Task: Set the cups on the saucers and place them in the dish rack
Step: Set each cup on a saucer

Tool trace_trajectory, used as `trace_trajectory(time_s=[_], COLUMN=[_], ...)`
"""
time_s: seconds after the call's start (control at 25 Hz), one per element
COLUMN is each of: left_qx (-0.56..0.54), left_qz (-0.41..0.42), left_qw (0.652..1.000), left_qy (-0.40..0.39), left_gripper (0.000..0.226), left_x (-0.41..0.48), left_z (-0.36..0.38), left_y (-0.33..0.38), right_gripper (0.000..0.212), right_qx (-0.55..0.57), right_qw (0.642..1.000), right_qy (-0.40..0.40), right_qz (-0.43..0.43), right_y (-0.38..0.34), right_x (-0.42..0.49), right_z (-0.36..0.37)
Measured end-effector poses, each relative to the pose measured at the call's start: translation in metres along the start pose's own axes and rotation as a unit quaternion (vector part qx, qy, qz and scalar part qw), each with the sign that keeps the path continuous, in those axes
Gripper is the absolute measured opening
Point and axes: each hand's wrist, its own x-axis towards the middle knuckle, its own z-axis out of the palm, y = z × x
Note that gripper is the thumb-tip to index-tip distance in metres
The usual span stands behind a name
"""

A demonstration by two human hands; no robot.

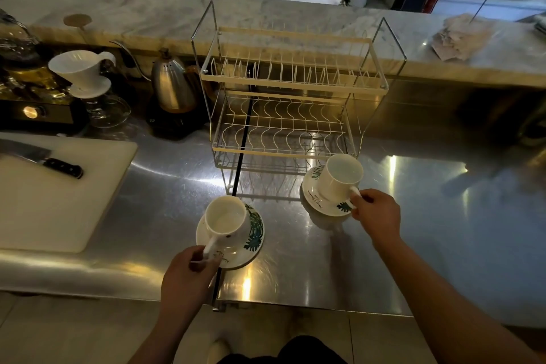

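My left hand (186, 278) is closed around the handle of the left cup (226, 220), thumb and fingers pinched on it, and the cup sits on the left saucer (252, 245) with its handle pointing toward me at about 7 o'clock. My right hand (376, 216) pinches the handle of the right cup (339, 176) the same way; that cup leans a little on the right saucer (317, 204), handle out at 4 o'clock. Both saucers lie on the steel counter (413, 230), the right one just in front of the dish rack (289, 103), the left one nearer me, at 7 o'clock from the rack. Both tiers of the rack hold nothing. At 9 o'clock a knife (44, 158) lies on a white cutting board (53, 210); a gooseneck kettle (171, 86) stands at 10 o'clock, just left of the rack.
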Motion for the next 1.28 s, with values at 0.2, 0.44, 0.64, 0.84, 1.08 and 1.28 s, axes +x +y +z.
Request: trace_trajectory(time_s=[0.2,0.44,0.64,0.84,1.08,1.28], left_qx=[-0.026,-0.109,-0.201,-0.216,-0.205,-0.175], left_qz=[-0.056,-0.124,-0.159,-0.155,-0.156,-0.152], left_qw=[0.998,0.986,0.966,0.964,0.966,0.972], left_qy=[0.028,0.018,0.000,-0.016,-0.015,-0.027], left_gripper=[0.023,0.042,0.034,0.020,0.016,0.016], left_x=[0.008,0.029,0.034,0.041,0.047,0.054], left_z=[-0.001,0.005,0.007,0.007,0.009,0.009], left_y=[-0.006,-0.009,-0.021,-0.023,-0.024,-0.024], right_gripper=[0.024,0.025,0.024,0.022,0.019,0.017], right_qx=[-0.011,-0.040,-0.038,-0.040,-0.043,-0.049], right_qw=[1.000,0.999,0.999,0.998,0.996,0.989], right_qy=[0.013,0.006,-0.014,-0.052,0.046,-0.045], right_qz=[0.004,-0.013,-0.007,0.004,-0.061,-0.132], right_y=[0.008,0.009,0.013,0.013,0.009,-0.009], right_x=[0.002,0.002,0.003,0.009,-0.015,-0.040], right_z=[0.004,0.010,0.011,0.006,0.005,0.037])
